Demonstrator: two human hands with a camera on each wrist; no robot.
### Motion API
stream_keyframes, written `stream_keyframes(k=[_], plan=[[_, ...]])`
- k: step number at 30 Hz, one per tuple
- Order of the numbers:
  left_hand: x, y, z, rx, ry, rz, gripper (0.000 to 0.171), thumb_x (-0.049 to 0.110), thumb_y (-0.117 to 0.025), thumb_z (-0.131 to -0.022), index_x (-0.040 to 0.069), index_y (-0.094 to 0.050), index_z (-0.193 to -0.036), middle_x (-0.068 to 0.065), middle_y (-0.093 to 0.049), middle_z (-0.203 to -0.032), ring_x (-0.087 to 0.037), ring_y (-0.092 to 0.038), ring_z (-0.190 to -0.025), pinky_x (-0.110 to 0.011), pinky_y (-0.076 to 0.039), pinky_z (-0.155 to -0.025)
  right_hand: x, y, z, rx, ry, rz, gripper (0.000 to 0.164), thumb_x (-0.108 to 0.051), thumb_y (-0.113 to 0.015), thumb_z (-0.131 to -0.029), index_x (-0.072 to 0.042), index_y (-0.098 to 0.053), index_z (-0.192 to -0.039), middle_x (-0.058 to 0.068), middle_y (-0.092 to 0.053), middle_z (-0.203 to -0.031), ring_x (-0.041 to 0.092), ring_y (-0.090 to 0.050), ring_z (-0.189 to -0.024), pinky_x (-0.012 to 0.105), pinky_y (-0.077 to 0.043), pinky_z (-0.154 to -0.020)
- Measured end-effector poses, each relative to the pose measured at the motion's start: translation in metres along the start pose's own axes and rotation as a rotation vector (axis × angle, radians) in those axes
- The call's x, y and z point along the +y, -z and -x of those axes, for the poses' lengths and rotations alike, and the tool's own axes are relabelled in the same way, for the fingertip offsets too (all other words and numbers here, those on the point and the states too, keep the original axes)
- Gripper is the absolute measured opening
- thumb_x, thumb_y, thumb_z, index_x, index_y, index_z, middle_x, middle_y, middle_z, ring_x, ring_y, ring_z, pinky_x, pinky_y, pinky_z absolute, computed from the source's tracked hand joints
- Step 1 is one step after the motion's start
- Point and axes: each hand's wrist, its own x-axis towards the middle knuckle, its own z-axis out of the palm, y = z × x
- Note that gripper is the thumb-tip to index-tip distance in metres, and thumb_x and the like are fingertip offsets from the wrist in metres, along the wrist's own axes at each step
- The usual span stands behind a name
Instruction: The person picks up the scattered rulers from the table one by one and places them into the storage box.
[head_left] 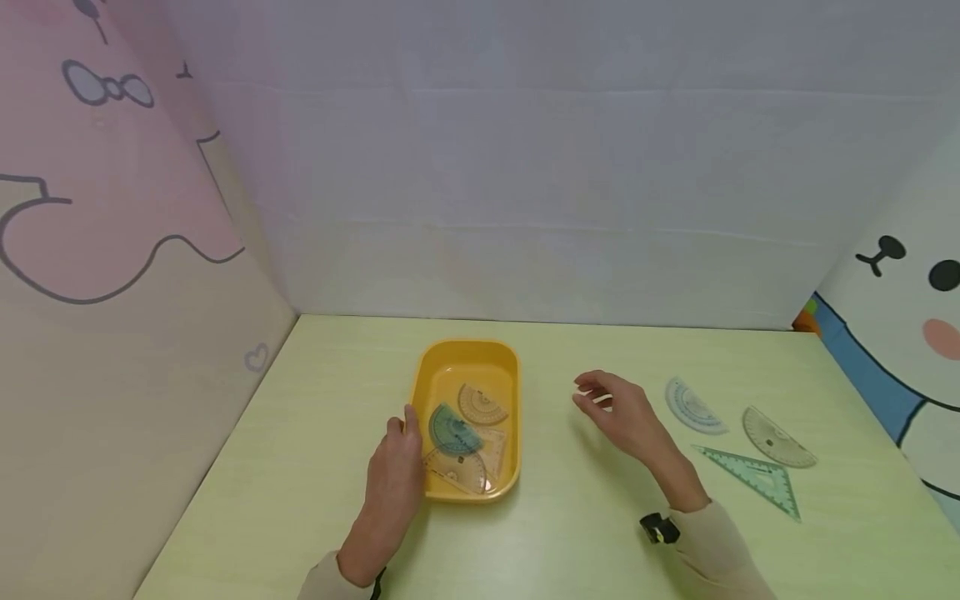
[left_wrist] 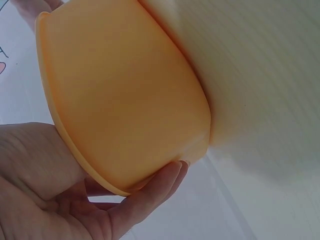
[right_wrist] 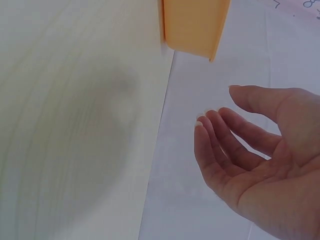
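A yellow plastic tray (head_left: 465,354) stands on the table, and my left hand (head_left: 395,467) grips its left side wall. In the left wrist view, fingers (left_wrist: 150,197) lie against the tray's outer wall (left_wrist: 125,95) below the rim. Inside the tray are a teal protractor (head_left: 452,432), a small clear protractor (head_left: 480,406), a larger clear protractor (head_left: 463,475) and a clear piece with straight edges (head_left: 495,446), partly overlapping. My right hand (head_left: 622,417) hovers over the table right of the tray, fingers loosely bent and holding nothing, as the right wrist view shows.
Right of my right hand lie a bluish clear protractor (head_left: 693,407), a clear protractor (head_left: 776,437) and a green set square (head_left: 757,479). A white panel (head_left: 555,275) rises along the table's back edge, with printed panels at both sides.
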Motion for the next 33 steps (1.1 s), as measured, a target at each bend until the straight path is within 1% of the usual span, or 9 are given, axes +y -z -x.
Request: stream_keyframes(k=[7, 16, 25, 33], plan=[[0.000, 0.001, 0.001, -0.008, 0.011, -0.007, 0.050, -0.019, -0.071, -0.083, -0.018, -0.056, -0.131, -0.029, -0.060, -0.099, -0.032, -0.065, -0.067, -0.041, -0.059, -0.060, 0.006, 0.006, 0.003, 0.002, -0.005, 0.008, 0.027, -0.006, -0.070, -0.097, 0.007, -0.066, -0.120, 0.020, -0.070, -0.110, 0.034, -0.069, -0.098, 0.049, -0.058, -0.085], [0.001, 0.000, 0.001, -0.020, 0.016, 0.000, 0.052, -0.019, -0.072, -0.083, -0.017, -0.055, -0.132, -0.029, -0.060, -0.100, -0.033, -0.066, -0.069, -0.041, -0.060, -0.061, 0.013, 0.020, 0.010, 0.008, -0.007, 0.002, 0.029, -0.007, -0.069, -0.098, 0.009, -0.065, -0.122, 0.025, -0.068, -0.115, 0.037, -0.069, -0.100, 0.050, -0.057, -0.086], [0.002, 0.000, 0.000, -0.030, 0.021, -0.013, 0.053, -0.018, -0.073, -0.083, -0.017, -0.055, -0.133, -0.029, -0.060, -0.100, -0.033, -0.066, -0.070, -0.041, -0.060, -0.063, 0.022, 0.032, 0.018, 0.020, -0.040, 0.001, 0.031, -0.007, -0.069, -0.098, 0.009, -0.063, -0.124, 0.026, -0.067, -0.119, 0.040, -0.067, -0.105, 0.052, -0.056, -0.087], [0.003, 0.002, 0.000, -0.047, 0.029, -0.012, 0.054, -0.018, -0.072, -0.083, -0.017, -0.055, -0.134, -0.028, -0.060, -0.101, -0.033, -0.067, -0.071, -0.041, -0.060, -0.064, 0.028, 0.039, 0.021, 0.005, -0.074, 0.016, 0.035, -0.011, -0.068, -0.100, 0.008, -0.062, -0.128, 0.028, -0.064, -0.124, 0.042, -0.066, -0.108, 0.052, -0.055, -0.090]])
